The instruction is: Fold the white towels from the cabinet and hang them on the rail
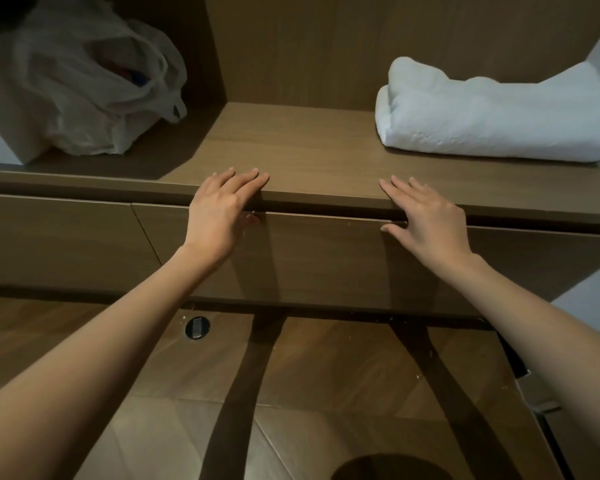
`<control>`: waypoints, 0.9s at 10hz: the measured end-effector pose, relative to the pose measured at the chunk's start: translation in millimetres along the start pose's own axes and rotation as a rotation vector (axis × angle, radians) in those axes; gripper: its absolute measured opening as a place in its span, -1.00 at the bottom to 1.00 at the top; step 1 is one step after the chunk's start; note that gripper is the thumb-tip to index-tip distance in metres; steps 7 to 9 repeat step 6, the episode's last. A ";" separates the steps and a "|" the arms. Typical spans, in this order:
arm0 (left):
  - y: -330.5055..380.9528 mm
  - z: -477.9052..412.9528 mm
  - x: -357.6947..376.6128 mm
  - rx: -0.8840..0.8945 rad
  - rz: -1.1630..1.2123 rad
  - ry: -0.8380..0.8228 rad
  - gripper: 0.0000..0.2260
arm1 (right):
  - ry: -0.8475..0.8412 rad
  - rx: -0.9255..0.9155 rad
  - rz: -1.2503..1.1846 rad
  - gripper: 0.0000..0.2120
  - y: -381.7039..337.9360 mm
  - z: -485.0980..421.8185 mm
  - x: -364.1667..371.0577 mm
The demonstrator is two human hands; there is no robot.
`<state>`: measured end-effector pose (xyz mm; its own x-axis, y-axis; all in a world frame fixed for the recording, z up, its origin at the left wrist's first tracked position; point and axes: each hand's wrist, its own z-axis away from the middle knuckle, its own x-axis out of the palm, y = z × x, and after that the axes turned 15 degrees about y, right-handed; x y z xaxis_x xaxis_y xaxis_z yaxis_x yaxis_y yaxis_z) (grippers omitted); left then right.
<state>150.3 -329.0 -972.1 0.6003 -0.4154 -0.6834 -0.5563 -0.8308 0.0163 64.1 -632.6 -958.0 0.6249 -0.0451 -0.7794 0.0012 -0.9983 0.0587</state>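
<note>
In the upper right of the frame a white towel lies loosely folded on the brown wooden shelf of the cabinet, its far end running out past the right edge of the picture; no hand touches it. In the middle of the frame both bare arms reach up from the bottom corners. The left hand lies left of centre with its fingers straight and close together, flat on the front lip of the shelf, its thumb tucked down at the gap above the drawer front; it holds nothing. The right hand lies right of centre, well below and to the left of the towel, its fingers straight and slightly spread on the same lip, its thumb laid along the top edge of the drawer front; it too holds nothing. In the upper left a crumpled translucent plastic bag sits in a deeper compartment, something dark and coloured showing inside it that cannot be made out. Along the bottom of the frame is a wooden floor; a small round metal fitting is set in it, lower left of centre.
</note>
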 end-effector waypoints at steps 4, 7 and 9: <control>4.6 -12.3 -14.1 -0.094 0.049 -0.141 -0.47 | -0.069 0.023 0.053 -0.42 -10.6 -3.5 -10.7; 23.9 -76.3 -69.5 -0.224 0.007 -0.598 -0.55 | -0.725 -0.013 0.106 -0.43 -12.9 -70.7 -71.9; 23.9 -76.3 -69.5 -0.224 0.007 -0.598 -0.55 | -0.725 -0.013 0.106 -0.43 -12.9 -70.7 -71.9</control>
